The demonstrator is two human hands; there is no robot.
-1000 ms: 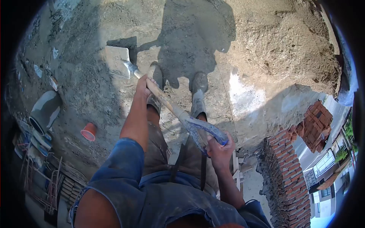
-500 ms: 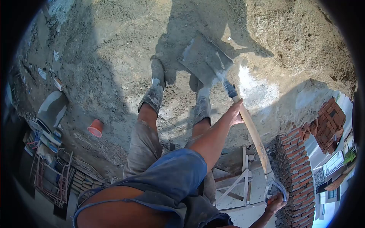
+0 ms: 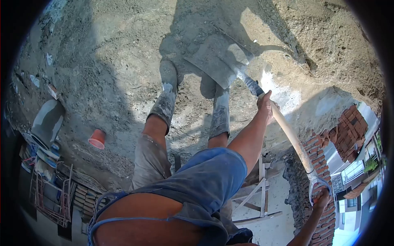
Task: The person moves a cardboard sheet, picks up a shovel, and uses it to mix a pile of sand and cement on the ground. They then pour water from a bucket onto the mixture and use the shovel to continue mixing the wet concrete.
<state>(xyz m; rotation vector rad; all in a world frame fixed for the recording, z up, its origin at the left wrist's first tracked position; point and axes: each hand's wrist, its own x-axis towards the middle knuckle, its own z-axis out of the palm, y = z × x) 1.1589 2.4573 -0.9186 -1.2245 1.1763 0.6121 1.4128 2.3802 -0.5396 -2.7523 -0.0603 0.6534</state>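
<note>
A square-bladed shovel [image 3: 293, 137] slants from the ground toward my lower right. My left hand [image 3: 265, 106] is closed around its wooden shaft just behind the dark wrapped socket. At the far end, my right hand [image 3: 322, 198] grips the D-shaped handle. The blade, coated in grey, lies low over the wet grey mortar [image 3: 193, 24] in front of my boots. My left boot [image 3: 168, 78] and right boot [image 3: 219, 98] are smeared with grey.
To the left stand a small red bucket [image 3: 97, 139] and a grey-coated container [image 3: 48, 119]. A sandy heap [image 3: 320, 37] rises at upper right. Bricks are stacked [image 3: 352, 131] on the right, near a brick wall [image 3: 320, 164]. Metal frames [image 3: 49, 197] lie at lower left.
Both hands and the shovel's handle have shifted to the right, with the right hand also higher in view. The blade has moved slightly left and lower in view.
</note>
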